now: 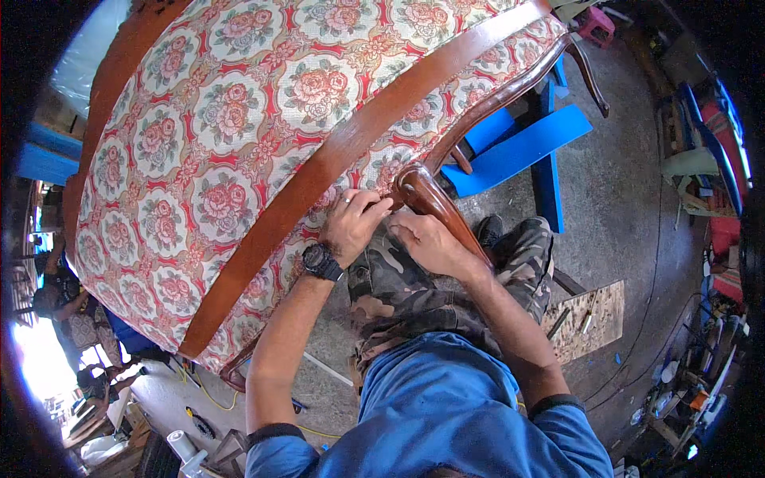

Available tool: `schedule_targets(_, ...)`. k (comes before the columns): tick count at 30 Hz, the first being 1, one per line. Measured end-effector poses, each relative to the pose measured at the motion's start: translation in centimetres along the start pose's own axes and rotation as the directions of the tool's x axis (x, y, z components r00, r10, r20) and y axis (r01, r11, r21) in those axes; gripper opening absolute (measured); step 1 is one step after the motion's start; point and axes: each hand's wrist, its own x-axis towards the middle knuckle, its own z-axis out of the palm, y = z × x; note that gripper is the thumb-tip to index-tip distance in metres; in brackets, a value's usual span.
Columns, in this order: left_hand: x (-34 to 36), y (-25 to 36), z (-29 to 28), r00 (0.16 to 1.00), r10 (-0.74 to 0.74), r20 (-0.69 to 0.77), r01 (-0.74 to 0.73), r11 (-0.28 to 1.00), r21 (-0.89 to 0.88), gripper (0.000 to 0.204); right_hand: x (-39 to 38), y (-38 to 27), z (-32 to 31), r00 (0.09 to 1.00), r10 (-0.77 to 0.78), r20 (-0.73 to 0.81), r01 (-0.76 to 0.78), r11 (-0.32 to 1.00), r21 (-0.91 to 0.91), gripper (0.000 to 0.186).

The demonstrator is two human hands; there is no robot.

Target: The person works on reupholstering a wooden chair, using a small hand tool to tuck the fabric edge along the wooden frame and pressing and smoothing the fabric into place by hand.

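Observation:
A large piece of furniture covered in floral fabric fills the upper left, crossed by a long brown band. My left hand has curled fingers at the fabric's lower edge, beside a polished wooden leg that slants down to the right. My right hand is pinched just below the leg's top, close to my left fingertips. Whatever small thing or edge the fingers hold is hidden. My legs in camouflage trousers are bent beneath both hands.
Blue straps or boards lie beyond the wooden frame, with a pink stool farther back. A speckled board and cables are on the floor at right. Cluttered shelving lines the right side. Other people are at the far left.

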Motion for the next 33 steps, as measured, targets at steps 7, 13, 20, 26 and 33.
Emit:
schedule_targets(7,-0.2,-0.5,0.5,0.995,-0.052,-0.08,0.046,0.997,-0.068,0.016,0.6,-0.1,0.9,0.986,0.079,-0.149,-0.047,0.977,0.206,0.013)
schedule_targets(13,-0.2,-0.4,0.3,0.995,-0.059,-0.081,0.053,0.996,-0.07,0.009,1.5,0.9,2.0,0.853,0.35,-0.386,-0.14,0.868,0.477,0.012)
schedule_targets(20,-0.3,-0.3,0.2,0.996,-0.075,-0.055,0.069,0.993,-0.09,0.016,3.0,0.8,3.2,0.789,0.011,-0.614,-0.067,0.995,-0.069,0.009)
schedule_targets(26,-0.3,-0.2,0.1,0.996,-0.089,-0.027,0.086,0.993,-0.085,0.015,3.7,0.6,2.6,0.784,-0.096,-0.614,-0.097,0.957,-0.274,0.008)
schedule_targets(33,-0.2,-0.3,0.1,0.996,-0.078,-0.041,0.075,0.994,-0.083,0.015,3.7,0.5,3.2,0.798,-0.138,-0.587,-0.168,0.884,-0.436,0.013)
